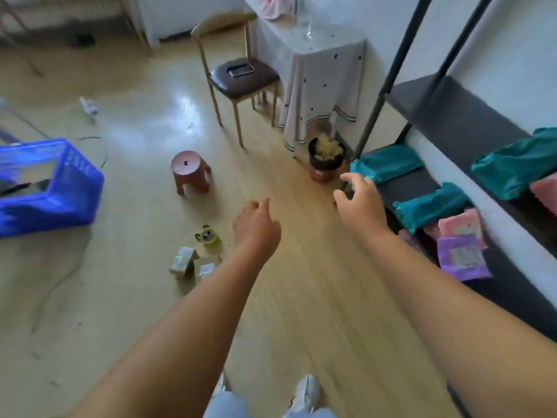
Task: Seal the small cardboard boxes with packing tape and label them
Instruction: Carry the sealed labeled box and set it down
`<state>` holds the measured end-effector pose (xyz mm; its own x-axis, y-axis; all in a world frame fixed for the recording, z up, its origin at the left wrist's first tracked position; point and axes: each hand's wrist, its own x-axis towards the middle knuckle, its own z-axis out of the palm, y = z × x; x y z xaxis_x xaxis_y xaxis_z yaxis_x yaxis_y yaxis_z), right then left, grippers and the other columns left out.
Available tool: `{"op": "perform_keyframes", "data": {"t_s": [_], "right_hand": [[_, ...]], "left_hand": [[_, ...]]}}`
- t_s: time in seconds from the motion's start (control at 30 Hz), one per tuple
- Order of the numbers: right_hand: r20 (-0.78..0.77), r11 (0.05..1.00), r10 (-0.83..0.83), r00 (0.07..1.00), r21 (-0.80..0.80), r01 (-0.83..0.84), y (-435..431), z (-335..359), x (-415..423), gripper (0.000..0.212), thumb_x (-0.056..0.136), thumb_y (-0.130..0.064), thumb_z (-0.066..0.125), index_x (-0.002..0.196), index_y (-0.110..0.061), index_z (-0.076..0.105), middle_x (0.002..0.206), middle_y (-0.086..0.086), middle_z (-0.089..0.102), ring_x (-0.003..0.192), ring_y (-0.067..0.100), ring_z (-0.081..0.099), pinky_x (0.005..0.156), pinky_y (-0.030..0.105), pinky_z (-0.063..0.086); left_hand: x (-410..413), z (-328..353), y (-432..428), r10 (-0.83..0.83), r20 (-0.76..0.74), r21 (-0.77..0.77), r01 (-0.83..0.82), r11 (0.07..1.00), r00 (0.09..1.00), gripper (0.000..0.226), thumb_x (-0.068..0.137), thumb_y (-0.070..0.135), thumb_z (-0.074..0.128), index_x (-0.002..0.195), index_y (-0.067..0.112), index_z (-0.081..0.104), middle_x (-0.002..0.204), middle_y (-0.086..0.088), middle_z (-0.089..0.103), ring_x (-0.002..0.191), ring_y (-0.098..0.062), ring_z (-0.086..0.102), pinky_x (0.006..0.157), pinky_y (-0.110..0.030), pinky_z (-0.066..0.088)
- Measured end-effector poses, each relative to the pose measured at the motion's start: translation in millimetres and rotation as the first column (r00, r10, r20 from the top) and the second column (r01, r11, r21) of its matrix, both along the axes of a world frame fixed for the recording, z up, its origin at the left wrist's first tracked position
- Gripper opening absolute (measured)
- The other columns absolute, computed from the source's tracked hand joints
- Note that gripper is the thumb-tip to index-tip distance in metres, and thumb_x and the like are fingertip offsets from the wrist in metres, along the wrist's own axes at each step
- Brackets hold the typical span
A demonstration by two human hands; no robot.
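Note:
Small cardboard boxes (184, 262) with labels and tape lie on the wooden floor, lower left of centre. A yellow bear-shaped tape dispenser (207, 236) sits just behind them. My left hand (256, 226) hovers over the floor to the right of the dispenser, fingers relaxed, holding nothing. My right hand (360, 203) is stretched forward with fingers spread, empty, near the low end of a dark shelf rack (446, 104). Both forearms reach out from the bottom of the view.
A blue plastic crate (54, 188) stands at the left. A small brown stool (190, 170), a chair (241, 79) and a cloth-covered table (319, 86) are ahead. A bin (325, 159) sits by the table. Teal (388, 162), pink and purple mailer bags (462, 256) lie on the rack.

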<state>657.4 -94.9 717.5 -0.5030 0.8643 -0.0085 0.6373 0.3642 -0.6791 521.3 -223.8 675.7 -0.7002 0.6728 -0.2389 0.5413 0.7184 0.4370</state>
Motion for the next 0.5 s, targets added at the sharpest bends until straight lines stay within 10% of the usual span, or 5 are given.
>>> {"op": "perform_keyframes", "data": {"t_s": [0.5], "right_hand": [[0.247,0.89,0.167,0.955,-0.455,-0.038,-227.8,-173.0,-209.1,0.048,0.097,-0.027,0.058,0.142,-0.014,0.048,0.146,0.012,0.047,0.128,0.027,0.05,0.094,0.029,0.038]], "left_hand": [[-185.8,-141.1,-274.4,0.3,0.205,-0.309,-0.23,0.923,0.932,0.051,0.101,0.025,0.044,0.15,0.015,0.033,0.148,-0.011,0.039,0.136,-0.03,0.037,0.107,-0.041,0.035]]}}
